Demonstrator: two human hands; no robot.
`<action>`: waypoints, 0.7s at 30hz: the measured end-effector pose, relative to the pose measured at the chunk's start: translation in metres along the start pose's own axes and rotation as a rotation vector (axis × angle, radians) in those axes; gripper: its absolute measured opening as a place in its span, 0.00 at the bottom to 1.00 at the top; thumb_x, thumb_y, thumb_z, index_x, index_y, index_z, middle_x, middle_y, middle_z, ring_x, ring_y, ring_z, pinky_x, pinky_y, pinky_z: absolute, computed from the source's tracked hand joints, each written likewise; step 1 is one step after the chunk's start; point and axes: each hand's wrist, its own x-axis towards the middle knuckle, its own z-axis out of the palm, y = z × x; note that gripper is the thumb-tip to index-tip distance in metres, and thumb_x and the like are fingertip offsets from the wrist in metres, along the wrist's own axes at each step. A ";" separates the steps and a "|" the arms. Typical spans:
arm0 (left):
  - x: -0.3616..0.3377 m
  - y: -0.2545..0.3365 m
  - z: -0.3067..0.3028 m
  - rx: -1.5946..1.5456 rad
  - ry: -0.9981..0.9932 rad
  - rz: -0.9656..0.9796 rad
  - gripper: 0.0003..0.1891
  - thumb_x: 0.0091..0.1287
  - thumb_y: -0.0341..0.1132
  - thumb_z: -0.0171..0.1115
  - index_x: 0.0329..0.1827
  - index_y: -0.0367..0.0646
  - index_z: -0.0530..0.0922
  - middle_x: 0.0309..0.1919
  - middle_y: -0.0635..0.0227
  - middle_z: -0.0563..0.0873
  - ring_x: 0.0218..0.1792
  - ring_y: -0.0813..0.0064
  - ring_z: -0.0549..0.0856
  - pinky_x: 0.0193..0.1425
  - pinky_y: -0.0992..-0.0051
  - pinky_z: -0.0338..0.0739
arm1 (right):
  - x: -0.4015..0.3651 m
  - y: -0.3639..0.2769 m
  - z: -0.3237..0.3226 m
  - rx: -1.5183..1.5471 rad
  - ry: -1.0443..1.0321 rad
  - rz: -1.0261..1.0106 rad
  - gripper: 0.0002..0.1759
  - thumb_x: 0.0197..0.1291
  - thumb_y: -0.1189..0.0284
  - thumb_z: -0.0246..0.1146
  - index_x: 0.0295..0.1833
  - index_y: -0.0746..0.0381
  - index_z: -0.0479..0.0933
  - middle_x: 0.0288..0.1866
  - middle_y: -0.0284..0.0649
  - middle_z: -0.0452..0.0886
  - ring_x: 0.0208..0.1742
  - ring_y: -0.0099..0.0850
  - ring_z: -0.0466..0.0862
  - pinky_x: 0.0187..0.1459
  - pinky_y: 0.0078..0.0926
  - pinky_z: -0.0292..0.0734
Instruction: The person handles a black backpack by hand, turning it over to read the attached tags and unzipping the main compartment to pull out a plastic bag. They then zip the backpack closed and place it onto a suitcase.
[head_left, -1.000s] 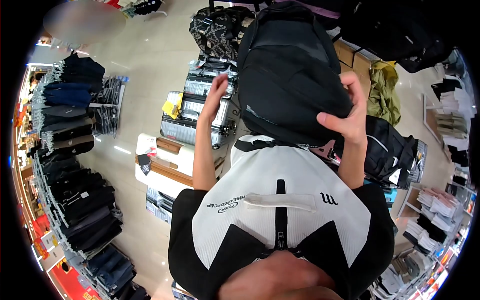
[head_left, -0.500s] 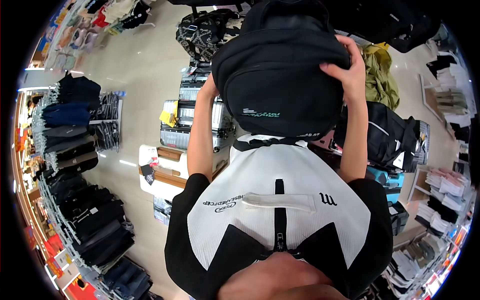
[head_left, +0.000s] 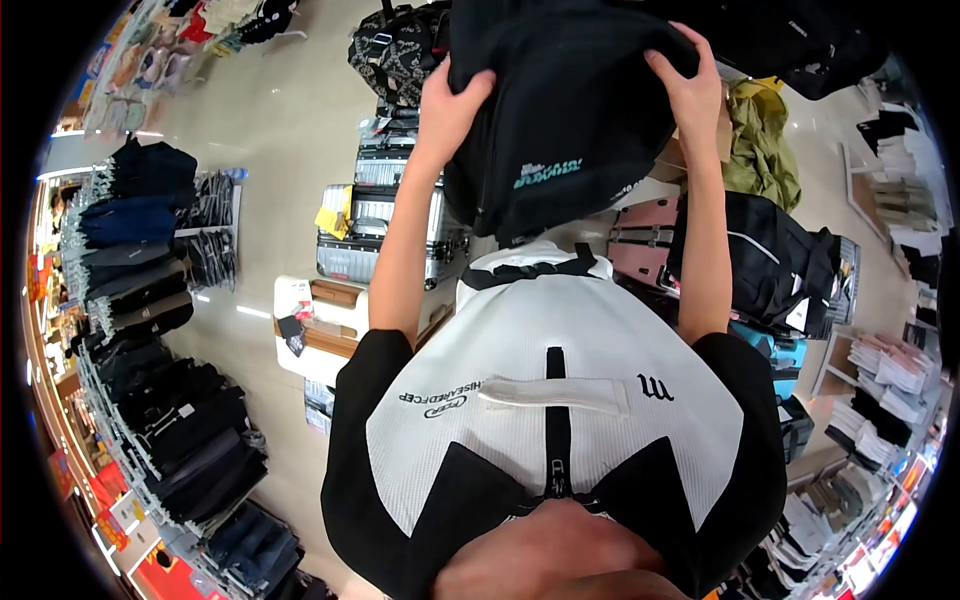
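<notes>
A black backpack [head_left: 570, 120] with teal lettering near its bottom hangs in front of my chest, between both hands. My left hand [head_left: 452, 108] grips its left side, the thumb lying over the dark fabric and the fingers mostly hidden behind. On the opposite upper edge, my right hand [head_left: 692, 85] is closed round the fabric with its thumb on the near face. The bag's top runs out of view. Below it, a pink suitcase [head_left: 640, 245] shows on the right, while silver suitcases [head_left: 390, 245] stand to the left of my left forearm.
A patterned bag [head_left: 395, 60] lies beyond my left hand. At right are an olive-green crumpled cover [head_left: 762, 150] and a black duffel bag [head_left: 750, 255]. A white suitcase [head_left: 300, 350] stands by my left elbow. Clothes racks [head_left: 180, 420] line the left; folded clothes [head_left: 885, 370] fill shelves at right.
The backpack has tilted and shifted up and away from my chest, uncovering the pink suitcase. My left hand has moved up onto its side, and my right hand is slightly higher.
</notes>
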 end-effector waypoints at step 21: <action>0.048 0.022 -0.009 -0.242 0.358 0.031 0.15 0.65 0.37 0.65 0.48 0.34 0.81 0.39 0.67 0.86 0.39 0.77 0.83 0.47 0.77 0.77 | -0.159 0.040 0.076 0.398 -0.347 0.556 0.15 0.60 0.76 0.64 0.52 0.61 0.74 0.50 0.35 0.70 0.53 0.26 0.72 0.59 0.23 0.65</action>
